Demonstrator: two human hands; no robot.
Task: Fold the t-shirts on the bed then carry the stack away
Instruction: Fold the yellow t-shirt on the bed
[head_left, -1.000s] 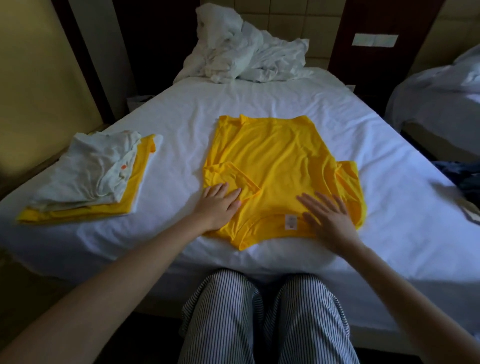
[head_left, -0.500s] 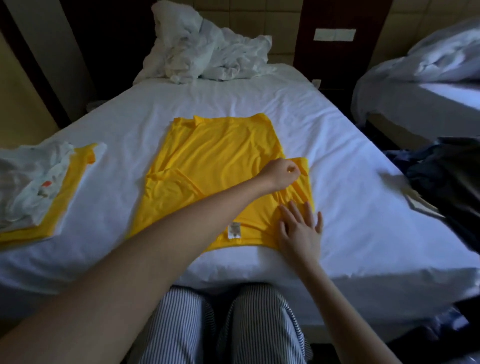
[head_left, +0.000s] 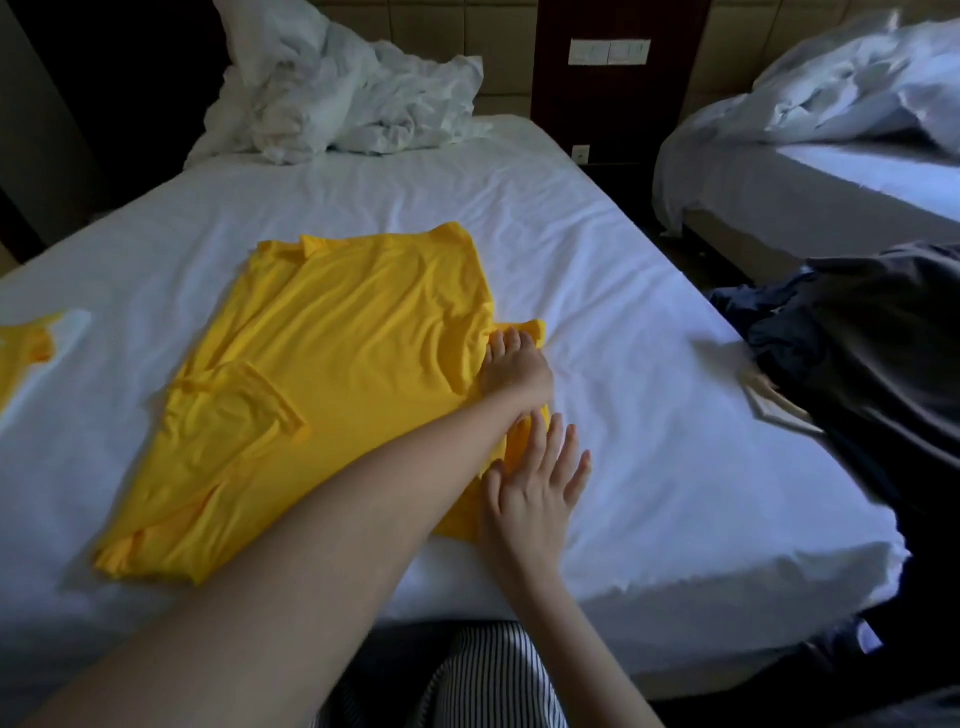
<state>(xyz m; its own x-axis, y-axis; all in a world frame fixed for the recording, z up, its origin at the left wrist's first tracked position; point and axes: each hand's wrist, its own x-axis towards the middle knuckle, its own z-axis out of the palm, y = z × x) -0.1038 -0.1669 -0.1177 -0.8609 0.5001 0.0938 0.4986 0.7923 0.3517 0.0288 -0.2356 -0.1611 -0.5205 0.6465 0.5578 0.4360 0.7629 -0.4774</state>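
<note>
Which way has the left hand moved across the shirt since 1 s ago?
Yes: the left hand crossed the yellow t-shirt from its folded left-side sleeve to its right-side sleeve edge.

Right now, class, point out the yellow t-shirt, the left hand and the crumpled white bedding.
yellow t-shirt (head_left: 337, 364): head view, middle of its body.
left hand (head_left: 515, 370): head view, back of the hand.
crumpled white bedding (head_left: 343, 98): head view, centre of heap.

No writing, brand or number can be read anywhere here. The yellow t-shirt (head_left: 337, 364) shows plain cloth, and the wall switch plate (head_left: 609, 52) is too small to tell.
</note>
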